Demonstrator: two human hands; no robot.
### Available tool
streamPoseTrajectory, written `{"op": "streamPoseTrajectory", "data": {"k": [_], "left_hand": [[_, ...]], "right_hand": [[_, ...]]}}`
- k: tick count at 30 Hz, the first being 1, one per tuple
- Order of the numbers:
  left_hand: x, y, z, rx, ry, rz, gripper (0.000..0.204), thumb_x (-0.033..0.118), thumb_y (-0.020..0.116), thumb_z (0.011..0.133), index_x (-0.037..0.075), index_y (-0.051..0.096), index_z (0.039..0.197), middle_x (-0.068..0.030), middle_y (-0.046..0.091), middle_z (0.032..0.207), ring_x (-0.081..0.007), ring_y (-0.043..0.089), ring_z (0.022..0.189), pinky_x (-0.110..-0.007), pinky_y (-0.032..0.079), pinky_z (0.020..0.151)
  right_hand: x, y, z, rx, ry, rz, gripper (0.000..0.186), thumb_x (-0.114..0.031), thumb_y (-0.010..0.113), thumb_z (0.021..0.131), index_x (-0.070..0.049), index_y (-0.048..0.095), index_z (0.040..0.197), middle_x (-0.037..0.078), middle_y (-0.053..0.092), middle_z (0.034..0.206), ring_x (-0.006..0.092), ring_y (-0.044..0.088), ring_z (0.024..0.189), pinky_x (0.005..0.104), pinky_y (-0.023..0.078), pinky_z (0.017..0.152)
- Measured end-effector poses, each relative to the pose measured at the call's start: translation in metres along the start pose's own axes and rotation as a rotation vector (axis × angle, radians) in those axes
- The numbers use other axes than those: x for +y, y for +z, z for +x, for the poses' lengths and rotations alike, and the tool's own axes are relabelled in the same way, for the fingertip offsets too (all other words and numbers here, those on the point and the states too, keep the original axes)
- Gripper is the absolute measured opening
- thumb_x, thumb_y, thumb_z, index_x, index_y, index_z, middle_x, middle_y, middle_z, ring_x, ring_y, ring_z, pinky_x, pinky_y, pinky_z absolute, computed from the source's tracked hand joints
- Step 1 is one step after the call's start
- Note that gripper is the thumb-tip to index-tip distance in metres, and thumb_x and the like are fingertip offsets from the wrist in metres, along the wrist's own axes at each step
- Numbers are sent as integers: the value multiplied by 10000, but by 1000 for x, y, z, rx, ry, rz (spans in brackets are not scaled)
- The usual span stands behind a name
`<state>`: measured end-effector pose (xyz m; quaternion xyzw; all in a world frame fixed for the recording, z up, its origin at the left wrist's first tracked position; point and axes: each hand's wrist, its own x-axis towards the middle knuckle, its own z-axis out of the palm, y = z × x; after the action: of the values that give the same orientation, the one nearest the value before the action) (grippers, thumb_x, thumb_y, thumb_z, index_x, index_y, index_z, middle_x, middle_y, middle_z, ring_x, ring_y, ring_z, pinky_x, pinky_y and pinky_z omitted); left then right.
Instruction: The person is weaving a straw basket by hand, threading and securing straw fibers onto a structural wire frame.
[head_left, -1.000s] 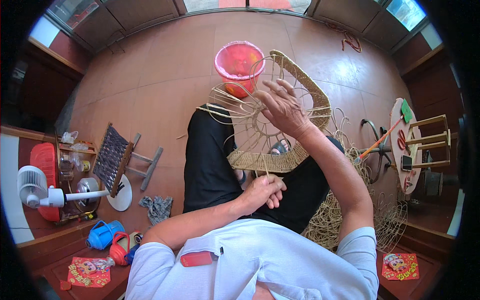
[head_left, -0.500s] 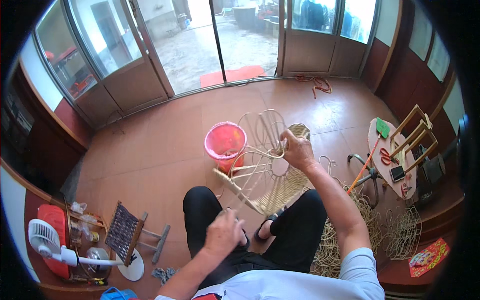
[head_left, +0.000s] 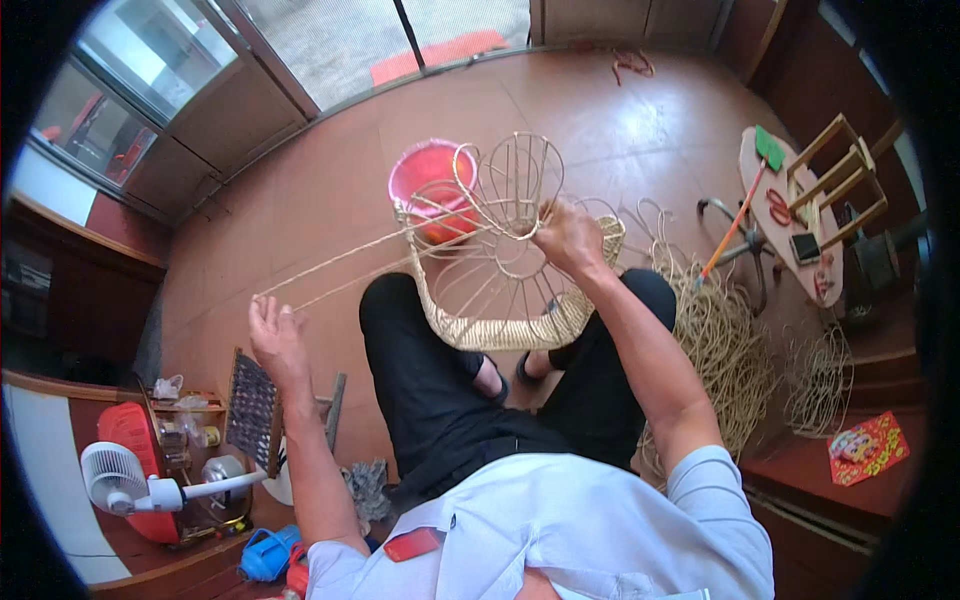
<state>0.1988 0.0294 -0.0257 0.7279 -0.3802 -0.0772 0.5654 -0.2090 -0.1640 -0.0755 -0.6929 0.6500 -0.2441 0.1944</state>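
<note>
I see a red bucket (head_left: 432,180) on the tiled floor (head_left: 300,210), loose cane coils (head_left: 722,350) — scissors (head_left: 778,208) on a small table (head_left: 790,225), white fan (head_left: 118,478) nearby.

Matt woven rattan basket frame (head_left: 500,270), glossy red plastic bucket (head_left: 430,185), smooth polished tile floor (head_left: 300,230).

Scene is evenly lit by daylight entering through the glazed sliding doors (head_left: 330,50) at top. Brown tiled floor (head_left: 300,220) carries a soft sheen near the doors; shadows are weak and diffuse. Left window pane (head_left: 130,70) is slightly washed out. Strong fisheye bending is seen at the rim, with black vignette corners. Centre is sharp; edges are softened. No motion blur is noted.
</note>
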Motion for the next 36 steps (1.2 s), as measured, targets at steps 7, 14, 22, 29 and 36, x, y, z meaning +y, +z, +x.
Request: {"op": "streamPoseTrajectory", "data": {"k": [7, 14, 22, 29, 36], "left_hand": [[-20, -30, -1, -279, -332, 57, 440, 87, 664, 1098, -44, 595, 1512, -248, 642, 1528, -324, 677, 1363, -391, 675, 959], [66, 43, -45, -360, 364, 407, 365, 196, 746, 1054, 37, 719, 1382, -199, 743, 1363, -376, 740, 1211, -479, 583, 1012], [51, 69, -66, -459, 436, 303, 518, 402, 631, 1152, 93, 570, 1563, -225, 768, 1256, -427, 764, 1117, -496, 605, 893], [45, 53, -55, -374, 633, 655, 264, 405, 601, 1163, 164, 686, 1096, -149, 735, 783, -411, 751, 736, -535, 541, 598], [14, -24, 34, -120, 825, 971, 254, 343, 588, 1174, 172, 679, 1008, -153, 700, 736, -391, 732, 692, -533, 528, 573]], "right_hand": [[-11, 2, -45, -81, 90, 63, 548, -556, 934, 834, -78, 764, 1042, 194, 796, 892, 407, 793, 903, 526, 585, 815], [-33, -28, -74, -124, 48, 94, 511, -546, 915, 880, -86, 745, 1023, 186, 809, 903, 411, 807, 927, 534, 601, 838], [-25, -30, -96, -135, -121, 19, 637, -616, 908, 863, -46, 707, 1065, 159, 766, 815, 383, 793, 860, 511, 592, 781], [-16, -11, -97, -53, -125, -12, 687, -703, 863, 849, -69, 718, 1068, 125, 762, 792, 345, 800, 813, 486, 609, 750], [-23, -13, -101, -17, -188, -67, 683, -724, 824, 868, -83, 718, 1080, 154, 774, 787, 389, 798, 777, 504, 612, 713]]}}
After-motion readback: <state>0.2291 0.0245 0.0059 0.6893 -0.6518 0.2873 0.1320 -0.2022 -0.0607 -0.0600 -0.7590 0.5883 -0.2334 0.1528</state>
